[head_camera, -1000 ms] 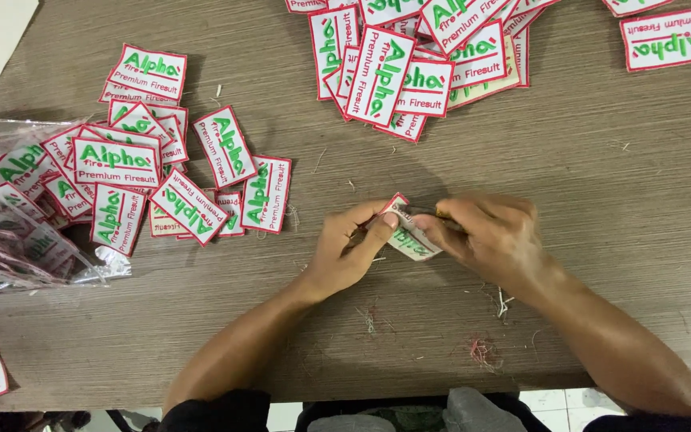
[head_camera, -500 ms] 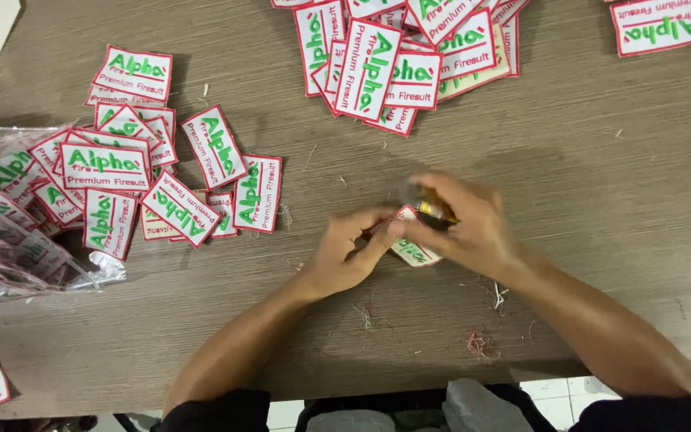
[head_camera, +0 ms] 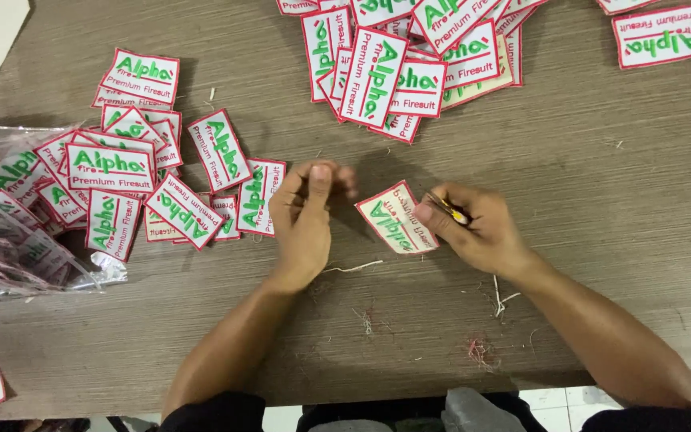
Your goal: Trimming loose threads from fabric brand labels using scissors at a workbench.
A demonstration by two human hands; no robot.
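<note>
My right hand (head_camera: 481, 236) pinches one edge of a white embroidered patch (head_camera: 392, 222) with a red border and green lettering, held just above the wooden table (head_camera: 601, 176). The same hand also grips a small yellow-and-metal cutting tool (head_camera: 449, 210). My left hand (head_camera: 304, 220) is a short way left of the patch and does not touch it. Its fingers are loose and blurred, with nothing visible in them.
A spread of matching patches (head_camera: 153, 172) lies left of my left hand, partly spilling from a clear plastic bag (head_camera: 1, 240). Another heap of patches (head_camera: 409, 60) sits at the top centre, with more at the top right (head_camera: 661, 36). Thread scraps (head_camera: 477, 348) litter the near edge.
My left hand has let go of the patch and drawn away to the left. My right hand keeps the patch and has lowered it slightly.
</note>
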